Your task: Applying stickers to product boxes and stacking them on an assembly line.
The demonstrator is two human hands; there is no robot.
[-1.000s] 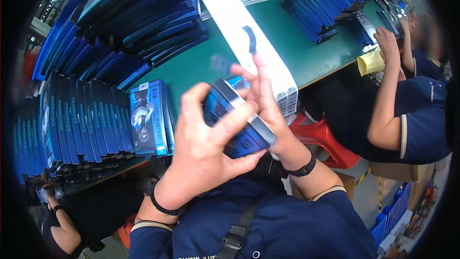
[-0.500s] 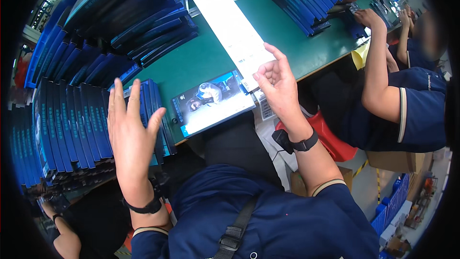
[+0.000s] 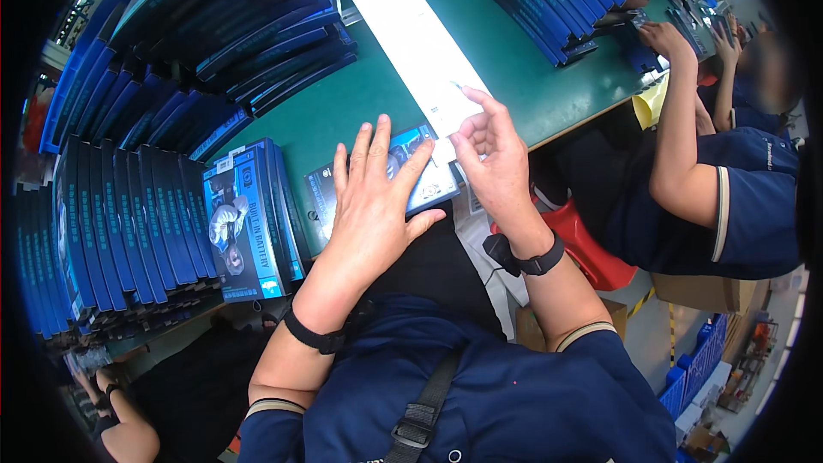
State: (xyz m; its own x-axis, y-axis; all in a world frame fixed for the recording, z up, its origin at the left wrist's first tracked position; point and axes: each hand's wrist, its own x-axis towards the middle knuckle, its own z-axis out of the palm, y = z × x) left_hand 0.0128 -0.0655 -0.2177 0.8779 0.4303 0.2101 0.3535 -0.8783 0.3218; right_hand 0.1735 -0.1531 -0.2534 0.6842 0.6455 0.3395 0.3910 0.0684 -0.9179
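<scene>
Left hand [image 3: 375, 197] spread on box [image 3: 437, 187], grasping nothing | your right hand [image 3: 495, 154] curled by labels [image 3: 403, 43], hold unclear | pushing bodyward could tip box off table [image 3: 536, 56]

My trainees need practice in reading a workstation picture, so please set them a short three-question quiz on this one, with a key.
1. Which of the person's hands is spread over the flat box?
2. True or false: the person's right wrist is bare.
3. What colour is the long strip lying across the green table? (a) yellow (b) white (c) red

Key: 1. The left hand. 2. False; it wears a black band. 3. b.
</scene>
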